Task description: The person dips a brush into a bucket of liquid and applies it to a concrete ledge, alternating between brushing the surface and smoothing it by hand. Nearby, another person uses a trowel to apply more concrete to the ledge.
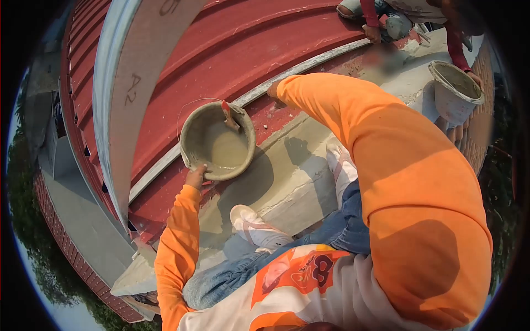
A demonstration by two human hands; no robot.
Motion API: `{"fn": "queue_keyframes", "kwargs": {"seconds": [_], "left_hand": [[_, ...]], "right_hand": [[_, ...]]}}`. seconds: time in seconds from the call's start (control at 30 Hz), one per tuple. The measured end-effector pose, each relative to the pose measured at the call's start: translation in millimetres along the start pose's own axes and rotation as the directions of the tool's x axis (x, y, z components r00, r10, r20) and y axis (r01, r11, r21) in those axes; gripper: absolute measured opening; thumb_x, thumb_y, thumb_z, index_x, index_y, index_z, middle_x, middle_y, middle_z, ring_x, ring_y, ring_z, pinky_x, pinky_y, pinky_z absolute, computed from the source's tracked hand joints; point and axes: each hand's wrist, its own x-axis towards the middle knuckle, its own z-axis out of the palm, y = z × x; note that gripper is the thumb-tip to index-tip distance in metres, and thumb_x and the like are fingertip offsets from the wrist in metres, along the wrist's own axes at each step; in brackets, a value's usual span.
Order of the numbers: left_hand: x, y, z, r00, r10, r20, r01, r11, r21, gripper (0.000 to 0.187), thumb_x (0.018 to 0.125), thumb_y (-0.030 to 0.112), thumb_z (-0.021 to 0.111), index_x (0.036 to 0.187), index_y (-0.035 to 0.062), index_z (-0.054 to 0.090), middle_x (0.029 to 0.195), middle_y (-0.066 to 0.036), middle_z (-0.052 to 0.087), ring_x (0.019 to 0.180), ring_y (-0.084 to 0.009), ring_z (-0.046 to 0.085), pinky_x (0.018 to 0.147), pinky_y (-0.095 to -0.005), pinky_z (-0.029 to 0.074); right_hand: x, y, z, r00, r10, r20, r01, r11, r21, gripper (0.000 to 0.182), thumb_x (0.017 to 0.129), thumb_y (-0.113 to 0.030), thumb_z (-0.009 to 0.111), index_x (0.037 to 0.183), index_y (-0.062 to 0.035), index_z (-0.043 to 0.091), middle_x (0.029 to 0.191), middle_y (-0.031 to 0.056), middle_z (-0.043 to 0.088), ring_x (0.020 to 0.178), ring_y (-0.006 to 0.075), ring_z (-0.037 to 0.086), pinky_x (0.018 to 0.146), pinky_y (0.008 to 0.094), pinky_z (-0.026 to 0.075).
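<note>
A round bucket (251,135) holds wet grey cement mix (221,146), and its rim is crusted. Inside, against the far right wall, leans a brush with a red handle (225,107). My left hand (195,176) grips the near-left rim of this bucket, which tilts toward me. My right hand (274,92) reaches past the bucket to the pale strip (309,65) along the roof edge. The orange sleeve covers much of that hand, so its fingers do not show clearly. Under my feet runs a cement-coated ledge (301,193).
Red ribbed roofing (221,49) slopes up beyond the strip. A tall curved board (132,83) marked "A2" stands at left. At upper right another person's hand (372,33) works near the ledge, the other hand beside a second bucket (455,91). A drop lies left.
</note>
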Motion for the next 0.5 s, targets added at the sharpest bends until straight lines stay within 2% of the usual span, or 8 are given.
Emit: {"fn": "queue_keyframes", "kwargs": {"seconds": [0.03, 0.07, 0.1, 0.27, 0.33, 0.5], "left_hand": [[-5, 4, 3, 1.0, 0.012, -0.014, -0.012, 1.0, -0.01, 0.03, 0.081, 0.026, 0.054, 0.098, 0.0012, 0.053, 0.088, -0.011, 0.059, 0.076, -0.0239, 0.059, 0.065, -0.0439, 0.052], [4, -4, -3, 1.0, 0.013, 0.023, -0.012, 1.0, -0.028, 0.031, 0.081, 0.027, 0.054, 0.099, 0.0022, 0.052, 0.09, -0.01, 0.059, 0.08, -0.0246, 0.058, 0.067, -0.0453, 0.05], [-6, 2, 4, 0.999, 0.032, -0.008, -0.032, 0.999, -0.035, 0.031, 0.081, 0.027, 0.054, 0.1, 0.0022, 0.051, 0.091, -0.01, 0.059, 0.082, -0.0255, 0.058, 0.07, -0.0462, 0.05], [-4, 1, 8, 1.0, -0.011, -0.028, 0.01, 0.998, -0.057, 0.031, 0.081, 0.026, 0.054, 0.101, 0.003, 0.05, 0.087, -0.01, 0.059, 0.08, -0.0247, 0.059, 0.069, -0.0457, 0.051], [8, -6, 0, 0.999, 0.033, -0.007, -0.033, 0.999, -0.033, 0.031, 0.083, 0.023, 0.051, 0.104, 0.0014, 0.049, 0.093, -0.012, 0.059, 0.079, -0.0241, 0.061, 0.062, -0.0416, 0.053], [0, -2, 2, 0.997, 0.078, -0.023, -0.078, 0.997, -0.004, 0.033, 0.081, 0.024, 0.052, 0.105, 0.0011, 0.051, 0.092, -0.011, 0.06, 0.076, -0.0234, 0.062, 0.061, -0.0383, 0.053]], "right_hand": [[0, 2, -1, 1.0, 0.004, -0.006, -0.004, 1.0, -0.017, 0.035, 0.075, -0.032, 0.065, 0.093, -0.0031, 0.059, 0.084, 0.0136, 0.063, 0.076, 0.0259, 0.061, 0.064, 0.0368, 0.049], [1, 3, -2, 1.0, 0.017, -0.014, -0.018, 1.0, -0.024, 0.035, 0.075, -0.032, 0.065, 0.093, -0.0031, 0.059, 0.084, 0.0136, 0.063, 0.076, 0.026, 0.061, 0.064, 0.0369, 0.049], [4, 6, -4, 1.0, 0.021, -0.018, -0.022, 0.999, -0.034, 0.035, 0.075, -0.032, 0.065, 0.093, -0.0031, 0.059, 0.084, 0.0137, 0.063, 0.076, 0.0261, 0.061, 0.064, 0.0369, 0.049], [-1, 42, -17, 0.992, 0.124, -0.037, -0.127, 0.989, -0.08, 0.035, 0.074, -0.032, 0.065, 0.093, -0.003, 0.059, 0.084, 0.014, 0.062, 0.077, 0.0266, 0.061, 0.065, 0.0371, 0.049], [-2, 56, -19, 0.986, 0.163, -0.044, -0.167, 0.982, -0.092, 0.035, 0.074, -0.032, 0.065, 0.092, -0.003, 0.059, 0.084, 0.0142, 0.062, 0.077, 0.0268, 0.061, 0.065, 0.0372, 0.048], [-3, 77, -25, 0.975, 0.219, -0.046, -0.224, 0.959, -0.174, 0.035, 0.074, -0.033, 0.065, 0.092, -0.003, 0.059, 0.084, 0.0145, 0.062, 0.078, 0.0274, 0.061, 0.066, 0.0373, 0.048]]}}
